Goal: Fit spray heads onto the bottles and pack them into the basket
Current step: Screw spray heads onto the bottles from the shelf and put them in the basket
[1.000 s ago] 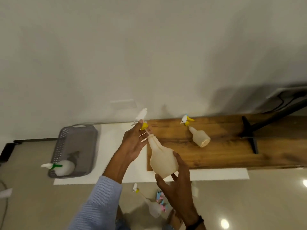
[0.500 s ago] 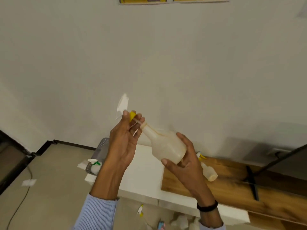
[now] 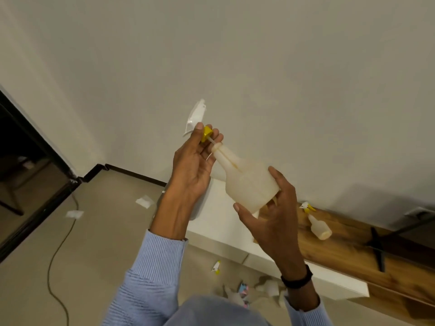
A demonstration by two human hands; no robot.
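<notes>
Between the hands: bottle (image 3: 249, 182) was held in the air, tilted, neck up and to the left, base toward the right hand (image 3: 270, 217).
Right hand: fingers and thumb curled round the bottle's wide base.
Left hand (image 3: 193, 168): fingertips pinched the spray head (image 3: 196, 116) at its yellow collar (image 3: 207, 132); the white trigger part stuck out above the fingers.
Fit: collar stood just off the neck, not seated; the thin tube (image 3: 211, 140) ran from collar into the neck opening.
Floor below: a loose head (image 3: 216, 267) and some blurred bottles lay near the person's knee; a cable (image 3: 56, 255) and paper scraps (image 3: 144, 201) lay to the left.
Basket (image 3: 199, 205): only a grey edge showed behind the left wrist; the rest was hidden.
Table (image 3: 226, 231): white, low, partly covered by both forearms.
Board (image 3: 348, 245): wood, right of the table; a second bottle (image 3: 317, 225) with its head on lay there on its side, well apart from the hands.
Behind: plain wall.
</notes>
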